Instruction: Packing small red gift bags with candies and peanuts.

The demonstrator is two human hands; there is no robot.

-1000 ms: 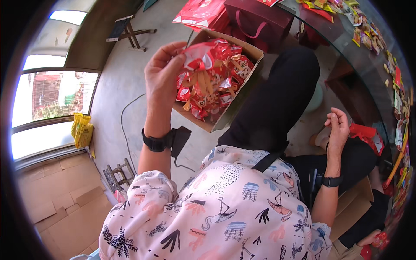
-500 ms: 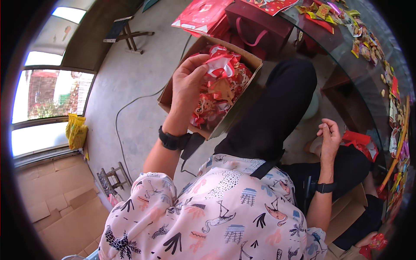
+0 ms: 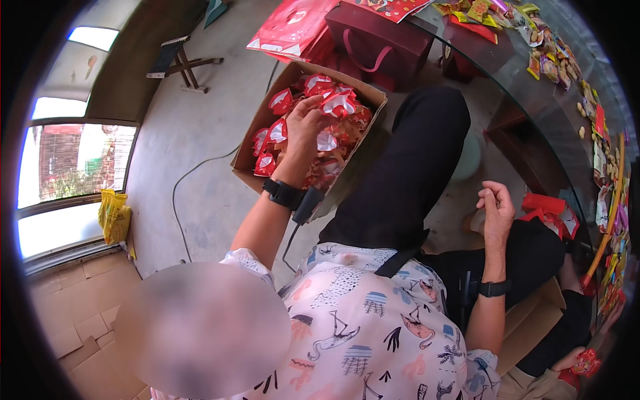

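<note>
A cardboard box (image 3: 243, 160) stands to the left of my knee, filled with small red-and-white treat bags (image 3: 265, 164), many with gathered tops pointing up. Over its middle, my left hand (image 3: 305, 127) closes thumb and fingers on the top of one red-and-white treat bag (image 3: 339, 103) near the far right side of the box. A black watch-like band with a dark device and a cable sits at that wrist. My right hand (image 3: 497, 208) hovers above my other leg, fingers curled together, with nothing visible in them. Red packaging (image 3: 543, 203) lies just beyond it.
A glass table (image 3: 533, 113) curves along the right, strewn with wrapped sweets and peanuts. Behind the box stand a maroon gift bag (image 3: 380, 47) and red bags (image 3: 293, 27). A cable (image 3: 177, 200) crosses the floor; a folding stool (image 3: 181, 63) stands far left. Another person's hand (image 3: 568, 363) shows lower right.
My left hand has lowered the treat bag among the others at the far right side of the box. My right hand stays nearly still. The view has shifted slightly.
</note>
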